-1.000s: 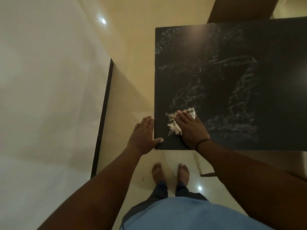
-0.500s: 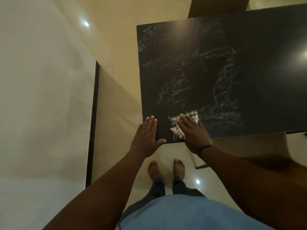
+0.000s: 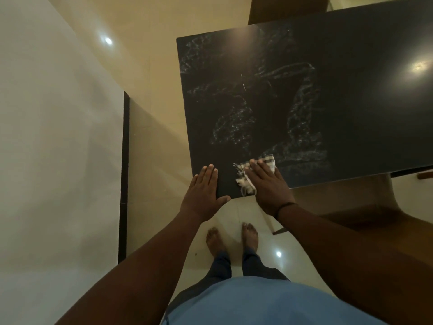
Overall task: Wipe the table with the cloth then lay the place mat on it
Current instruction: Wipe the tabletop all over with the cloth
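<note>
A black table [image 3: 351, 102] fills the upper right, its top streaked with pale wet smears. A white checked cloth [image 3: 243, 181] lies near the table's front left corner. My right hand [image 3: 269, 186] lies flat on the cloth with straight fingers, pressing it to the tabletop; most of the cloth is hidden under the palm. My left hand [image 3: 202, 191] rests flat on the table's front left corner, fingers straight, thumb along the front edge. No place mat is in view.
A pale wall [image 3: 58, 137] with a dark vertical strip [image 3: 124, 179] stands at the left. Glossy beige floor tiles [image 3: 154, 141] lie between wall and table. A brown chair [image 3: 281, 8] stands behind the table. My bare feet [image 3: 232, 238] stand close to the table's front edge.
The view has swung so the table sits further right and tilted. My right hand with the cloth has slid slightly right along the front edge. My left hand keeps its place on the corner.
</note>
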